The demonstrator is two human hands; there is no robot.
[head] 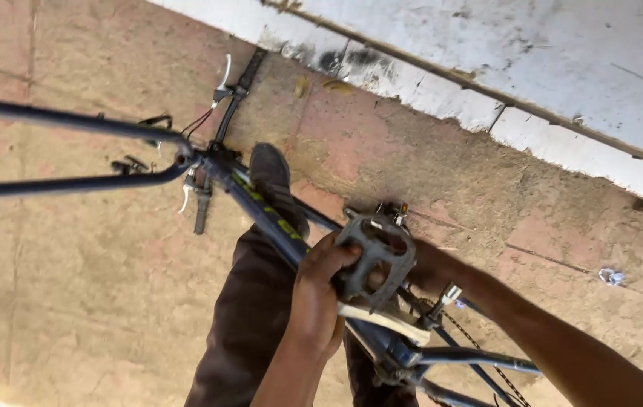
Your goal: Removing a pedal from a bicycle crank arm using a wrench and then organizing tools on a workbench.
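The left hand (pixel 320 290) is gripping the grey pedal (pixel 375 260) of the upside-down bike (pixel 261 207). The right hand (pixel 423 267) is hiding behind it, maybe holding. The pedal is on; the front wheel is missing.

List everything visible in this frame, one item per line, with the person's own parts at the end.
Bicycle frame: one, dark blue with yellow lettering, upside down across the middle.
Fork: one, dark, two legs reaching to the left edge, no wheel in it.
Handlebar: one, black grips, on the floor at upper centre.
Pedal: one, grey-black, centre.
Chain: one, dark, lower right.
Floor: reddish-tan slabs.
Wall base: white, stained, top right.
Shiny scrap: one, on the floor at right.
Shoe: one, dark, under the frame.
Trouser leg: dark brown.
Left hand: grips the pedal.
Right hand: behind the pedal, mostly hidden.
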